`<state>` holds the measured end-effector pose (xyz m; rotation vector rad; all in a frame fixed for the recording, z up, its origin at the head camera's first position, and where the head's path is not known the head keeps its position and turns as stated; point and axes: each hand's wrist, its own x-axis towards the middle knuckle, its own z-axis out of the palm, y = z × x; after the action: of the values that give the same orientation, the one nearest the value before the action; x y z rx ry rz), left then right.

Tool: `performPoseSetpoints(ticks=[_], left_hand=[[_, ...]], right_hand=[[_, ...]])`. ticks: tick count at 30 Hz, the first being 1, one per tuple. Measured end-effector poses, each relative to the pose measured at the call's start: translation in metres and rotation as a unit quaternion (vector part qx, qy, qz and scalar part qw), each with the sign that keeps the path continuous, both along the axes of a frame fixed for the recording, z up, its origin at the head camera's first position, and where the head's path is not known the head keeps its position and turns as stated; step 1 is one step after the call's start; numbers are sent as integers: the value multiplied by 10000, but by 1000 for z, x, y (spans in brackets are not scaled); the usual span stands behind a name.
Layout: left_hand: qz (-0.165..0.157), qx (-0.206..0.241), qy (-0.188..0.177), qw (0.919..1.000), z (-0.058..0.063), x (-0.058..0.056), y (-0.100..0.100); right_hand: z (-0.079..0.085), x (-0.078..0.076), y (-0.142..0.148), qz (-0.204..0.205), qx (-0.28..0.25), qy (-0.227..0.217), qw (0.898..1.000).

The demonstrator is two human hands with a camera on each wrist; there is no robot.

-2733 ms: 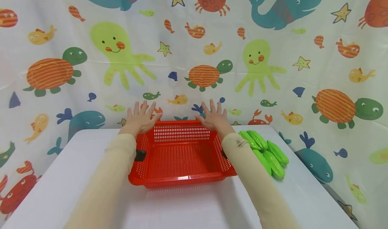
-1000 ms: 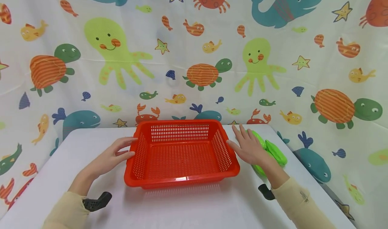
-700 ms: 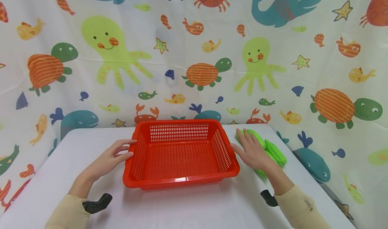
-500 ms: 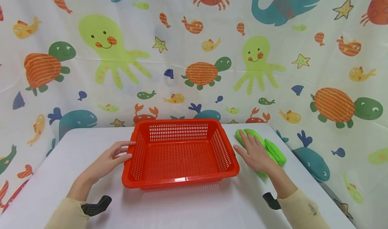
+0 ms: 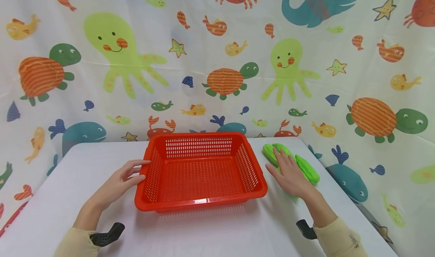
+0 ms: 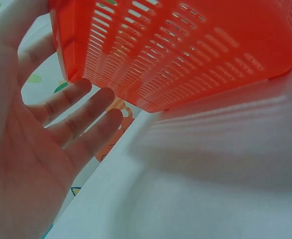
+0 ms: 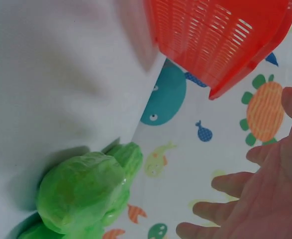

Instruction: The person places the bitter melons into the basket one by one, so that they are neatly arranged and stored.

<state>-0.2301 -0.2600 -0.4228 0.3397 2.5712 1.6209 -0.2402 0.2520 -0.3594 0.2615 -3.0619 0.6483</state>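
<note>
A red plastic basket (image 5: 204,181) with slotted walls stands on the white table, nothing inside it. At its left rim is my left hand (image 5: 117,183), thumb and fingertips at the edge, fingers loosely bent. In the left wrist view the fingers (image 6: 81,114) lie spread by the slotted wall. My right hand (image 5: 290,175) is to the right of the basket, fingers extended, apart from the rim. It hovers over several shiny bright green, cucumber-shaped things (image 5: 307,169) and partly hides them in the head view. The right wrist view shows these green things (image 7: 83,191) below the hand.
The white table (image 5: 207,238) spreads in front and to both sides. Behind it hangs a white cloth (image 5: 200,26) printed with sea animals. A black camera mount (image 5: 108,235) sits on the left wrist, another (image 5: 306,228) on the right.
Both hands were raised over the basket's far side earlier, then came down to its two sides. Over the last second the right hand drifted right, away from the rim. The left hand stayed at the rim.
</note>
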Motion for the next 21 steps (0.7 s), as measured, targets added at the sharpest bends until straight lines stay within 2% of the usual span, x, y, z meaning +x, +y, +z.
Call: performPoseSetpoints(ticks=[10, 21], left_hand=[[132, 111, -70, 9998, -4, 3, 2], [77, 92, -49, 9999, -6, 0, 2]], right_hand=[[-14, -1, 24, -131, -461, 474, 9977], [-31, 10, 72, -518, -659, 508, 9952]])
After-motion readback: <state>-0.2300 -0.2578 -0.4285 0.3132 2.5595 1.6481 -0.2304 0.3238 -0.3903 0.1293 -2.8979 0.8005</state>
